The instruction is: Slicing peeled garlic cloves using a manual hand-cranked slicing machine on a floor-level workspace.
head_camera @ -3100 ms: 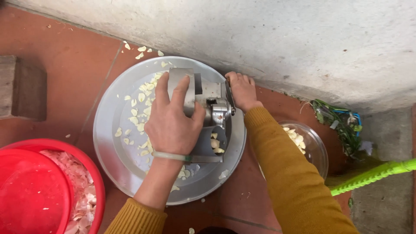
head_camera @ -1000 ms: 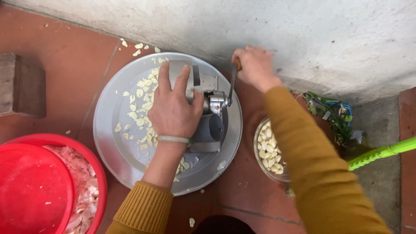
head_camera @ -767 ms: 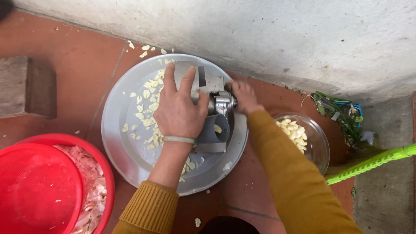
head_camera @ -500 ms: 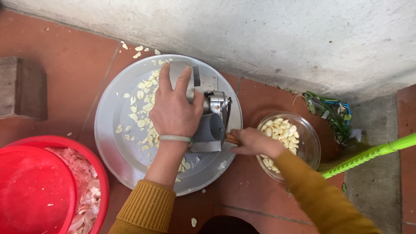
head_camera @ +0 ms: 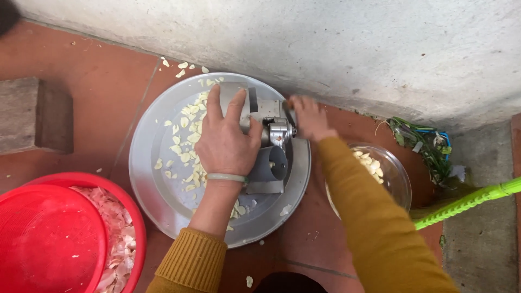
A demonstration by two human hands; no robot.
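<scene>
1. Left hand (head_camera: 228,142) lies flat on top of the metal slicer (head_camera: 267,142), fingers spread wide – pressing, not gripping.
2. Right hand (head_camera: 308,116) is at the slicer's far side by the wall; fingers look curled round the crank handle (head_camera: 288,111), tho it's mostly hidden.
3. Slicer sits in a round metal tray (head_camera: 157,190) on the red tiled floor (head_camera: 81,70), w/ pale garlic slices (head_camera: 187,138) scattered left of it.
4. Glass bowl (head_camera: 393,176) of peeled cloves – just right of the tray, partly under the sleeve.
5. Red basin (head_camera: 133,217) of skins at lower left.
</scene>
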